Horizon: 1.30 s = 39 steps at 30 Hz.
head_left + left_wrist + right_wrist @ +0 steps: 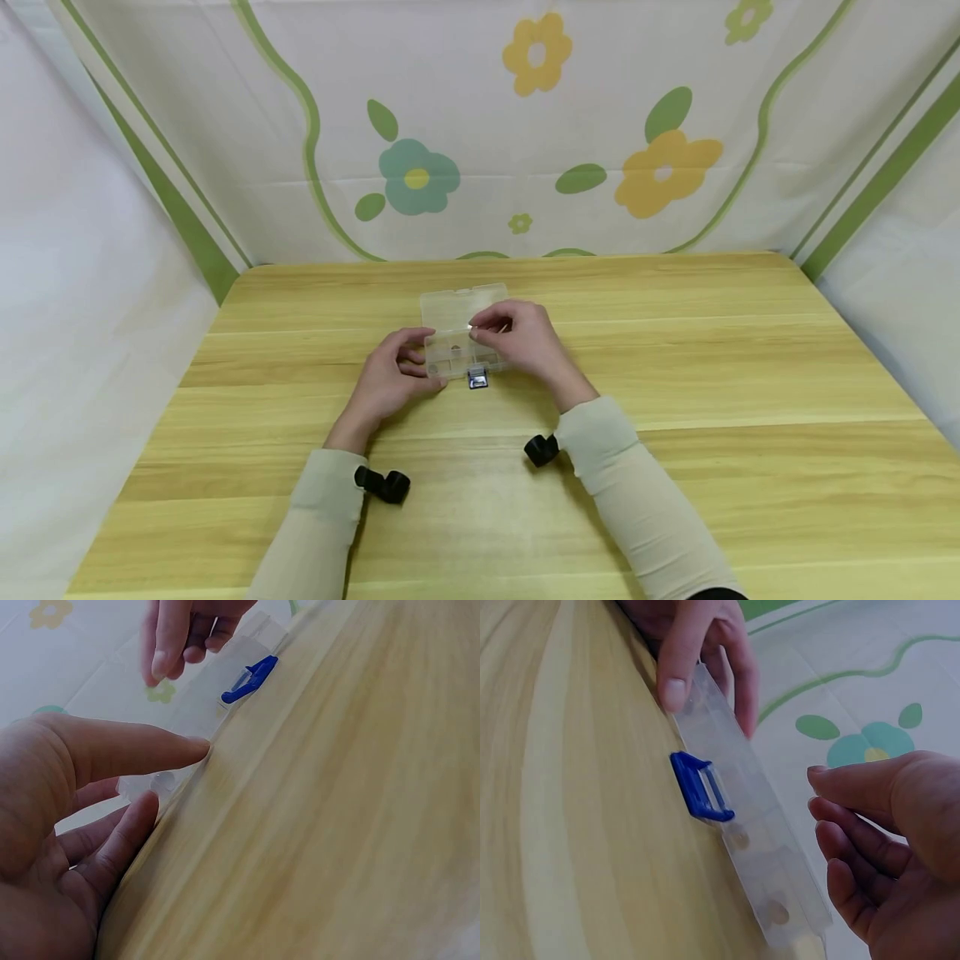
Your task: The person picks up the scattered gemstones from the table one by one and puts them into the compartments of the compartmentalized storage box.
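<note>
A clear plastic compartment box (440, 347) lies on the table, its see-through lid (457, 310) swung back. Its blue latch (692, 787) hangs at the near side. Small round pieces (778, 911) show through the wall in some compartments. My left hand (390, 375) holds the box's left end, thumb along the near side and fingers behind. Over the right half, my right hand (517, 333) brings thumb and index fingertips together. A tiny bright glint shows between those tips in the head view; most of what they pinch is hidden.
The wooden table (675, 350) reaches back to a white curtain (480, 108) with printed flowers. Black wrist cameras stick out from the left cuff (326, 492) and the right cuff (597, 437), close above the tabletop.
</note>
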Tool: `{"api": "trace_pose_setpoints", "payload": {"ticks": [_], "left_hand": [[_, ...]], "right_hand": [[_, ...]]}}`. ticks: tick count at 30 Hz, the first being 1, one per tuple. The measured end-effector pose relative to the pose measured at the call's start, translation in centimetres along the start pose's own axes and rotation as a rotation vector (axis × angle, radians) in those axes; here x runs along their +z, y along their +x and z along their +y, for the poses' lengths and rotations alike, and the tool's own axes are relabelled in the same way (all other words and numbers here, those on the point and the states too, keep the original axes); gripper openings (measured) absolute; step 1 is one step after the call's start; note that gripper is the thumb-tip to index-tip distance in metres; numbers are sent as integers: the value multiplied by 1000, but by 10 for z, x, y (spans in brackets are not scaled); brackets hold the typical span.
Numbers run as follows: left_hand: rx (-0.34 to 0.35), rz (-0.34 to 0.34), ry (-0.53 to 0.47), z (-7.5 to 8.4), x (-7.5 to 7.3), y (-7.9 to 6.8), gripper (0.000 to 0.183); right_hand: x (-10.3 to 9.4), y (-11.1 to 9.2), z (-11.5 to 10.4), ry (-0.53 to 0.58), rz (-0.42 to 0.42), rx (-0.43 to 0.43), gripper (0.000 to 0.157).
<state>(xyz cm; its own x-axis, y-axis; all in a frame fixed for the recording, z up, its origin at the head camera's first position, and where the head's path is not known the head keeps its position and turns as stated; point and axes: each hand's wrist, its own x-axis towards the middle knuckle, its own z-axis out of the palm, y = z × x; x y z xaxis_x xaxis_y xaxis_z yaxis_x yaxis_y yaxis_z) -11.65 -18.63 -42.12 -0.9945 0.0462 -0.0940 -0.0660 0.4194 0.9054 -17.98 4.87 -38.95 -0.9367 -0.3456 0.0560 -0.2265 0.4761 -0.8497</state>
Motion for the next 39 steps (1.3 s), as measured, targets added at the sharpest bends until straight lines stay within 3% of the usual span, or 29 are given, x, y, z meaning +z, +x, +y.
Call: {"api": "trace_pose_setpoints", "payload": {"ticks": [9,18,32,39], "left_hand": [[3,-6,-2,-1,0,-1,74],[7,-6,-13,-1,-1,-4,75],[25,-4,-14,1,-1,-1,74],[-2,-4,-17,1,-1,-2,75]], "right_hand": [[21,2,-10,-12,-51,-61,13],[35,1,-12,-61,-47,-109,12],[37,2,-14,-83,-30,-104,12],[39,1,-13,-78,-36,-101,12]]}}
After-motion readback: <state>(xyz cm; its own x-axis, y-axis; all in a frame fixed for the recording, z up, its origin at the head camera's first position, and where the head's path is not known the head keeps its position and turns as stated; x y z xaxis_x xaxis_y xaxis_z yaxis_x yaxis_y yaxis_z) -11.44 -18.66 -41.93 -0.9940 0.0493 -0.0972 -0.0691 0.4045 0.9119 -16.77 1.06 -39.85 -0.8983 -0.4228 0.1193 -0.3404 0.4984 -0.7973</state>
